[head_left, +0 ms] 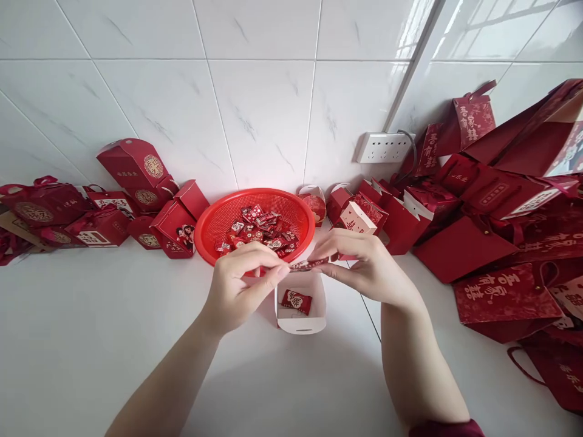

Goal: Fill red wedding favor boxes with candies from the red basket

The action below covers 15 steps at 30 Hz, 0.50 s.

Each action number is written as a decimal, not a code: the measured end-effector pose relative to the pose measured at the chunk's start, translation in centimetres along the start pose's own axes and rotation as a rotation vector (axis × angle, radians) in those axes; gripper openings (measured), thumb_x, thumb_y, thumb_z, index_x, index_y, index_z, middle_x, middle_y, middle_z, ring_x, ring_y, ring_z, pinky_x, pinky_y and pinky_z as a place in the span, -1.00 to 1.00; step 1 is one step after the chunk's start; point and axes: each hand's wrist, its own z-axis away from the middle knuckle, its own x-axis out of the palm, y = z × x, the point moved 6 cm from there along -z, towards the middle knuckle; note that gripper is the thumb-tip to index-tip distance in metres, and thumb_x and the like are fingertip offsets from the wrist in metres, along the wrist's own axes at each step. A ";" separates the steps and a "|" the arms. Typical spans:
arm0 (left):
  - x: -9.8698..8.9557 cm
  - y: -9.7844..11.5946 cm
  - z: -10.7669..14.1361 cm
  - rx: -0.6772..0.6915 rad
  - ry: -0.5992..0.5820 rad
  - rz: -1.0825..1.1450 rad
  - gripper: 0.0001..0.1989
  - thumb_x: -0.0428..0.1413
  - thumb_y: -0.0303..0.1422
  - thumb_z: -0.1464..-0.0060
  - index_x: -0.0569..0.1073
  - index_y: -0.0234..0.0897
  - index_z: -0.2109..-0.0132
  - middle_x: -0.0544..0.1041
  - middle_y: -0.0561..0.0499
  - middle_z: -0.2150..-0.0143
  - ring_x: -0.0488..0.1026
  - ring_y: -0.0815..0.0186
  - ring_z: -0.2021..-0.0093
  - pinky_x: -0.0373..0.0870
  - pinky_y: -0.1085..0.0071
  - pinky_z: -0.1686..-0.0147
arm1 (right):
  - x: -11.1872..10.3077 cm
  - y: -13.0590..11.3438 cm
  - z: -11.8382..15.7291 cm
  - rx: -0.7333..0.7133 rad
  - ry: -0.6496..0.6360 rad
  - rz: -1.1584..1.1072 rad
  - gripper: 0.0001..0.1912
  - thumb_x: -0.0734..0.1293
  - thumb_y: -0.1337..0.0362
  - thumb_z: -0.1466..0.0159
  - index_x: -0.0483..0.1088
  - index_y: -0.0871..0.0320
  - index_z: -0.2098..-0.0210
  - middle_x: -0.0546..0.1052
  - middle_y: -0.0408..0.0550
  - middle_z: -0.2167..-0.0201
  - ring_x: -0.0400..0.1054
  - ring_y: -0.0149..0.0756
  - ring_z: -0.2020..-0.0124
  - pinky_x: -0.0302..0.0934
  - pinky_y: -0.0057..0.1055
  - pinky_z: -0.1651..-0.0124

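Note:
Between my two hands is a wrapped candy point(308, 265) in a dark red packet, seen nearly edge-on. My left hand point(248, 282) pinches its left end between thumb and fingers. At the other end my right hand point(359, 261) grips it the same way. Just below the hands stands an open box point(301, 326), white inside, with one red wrapped candy point(296, 301) lying in it. Behind my left hand, a red plastic basket point(207, 233) holds several red wrapped candies point(262, 233); my left hand covers part of its front rim.
Red gift boxes point(132, 164) line the wall on the left. More red boxes and bags point(496, 291) are piled on the right, with several small open boxes point(357, 218) beside the basket. A white power strip point(384, 148) with a cable is against the tiled wall.

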 end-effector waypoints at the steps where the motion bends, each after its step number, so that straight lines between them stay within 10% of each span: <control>1: -0.1 -0.1 0.1 -0.011 -0.024 0.010 -0.91 0.19 -0.42 -0.19 0.58 -0.20 0.17 0.54 0.00 0.19 0.45 0.33 0.17 0.38 0.41 0.19 | -0.2 -0.3 0.0 -0.057 0.018 0.007 -0.89 0.38 0.44 -0.30 0.51 0.14 0.20 0.55 -0.06 0.25 0.44 -0.32 0.20 0.37 -0.36 0.17; 4: 0.0 -1.6 0.4 -0.212 -0.145 0.116 -0.65 0.19 -0.26 -0.21 0.48 -0.12 -0.13 0.48 -0.06 -0.02 0.43 0.28 0.04 0.39 0.40 0.13 | -0.4 -0.9 -0.1 -0.165 0.062 0.027 -0.79 0.33 0.54 -0.30 0.51 0.14 0.20 0.53 -0.05 0.25 0.44 -0.35 0.20 0.37 -0.38 0.16; 8: 1.4 -3.6 1.2 -0.559 -0.340 0.385 -0.75 0.06 -0.16 -0.31 0.54 -0.21 0.15 0.50 0.02 0.32 0.41 0.39 0.33 0.36 0.47 0.35 | 0.2 -1.2 -0.3 -0.216 0.077 0.111 -0.76 0.31 0.59 -0.29 0.49 0.14 0.21 0.48 -0.05 0.24 0.41 -0.37 0.22 0.34 -0.40 0.20; 15: 0.7 -4.0 0.2 -0.525 -0.218 0.289 -0.74 0.12 -0.21 -0.28 0.53 -0.28 0.31 0.47 0.06 0.43 0.40 0.42 0.37 0.34 0.48 0.31 | 0.5 1.2 -1.0 0.160 0.042 0.052 -0.84 0.28 0.35 -0.41 0.41 0.11 0.03 0.51 -0.07 0.11 0.40 -0.35 0.11 0.32 -0.41 0.12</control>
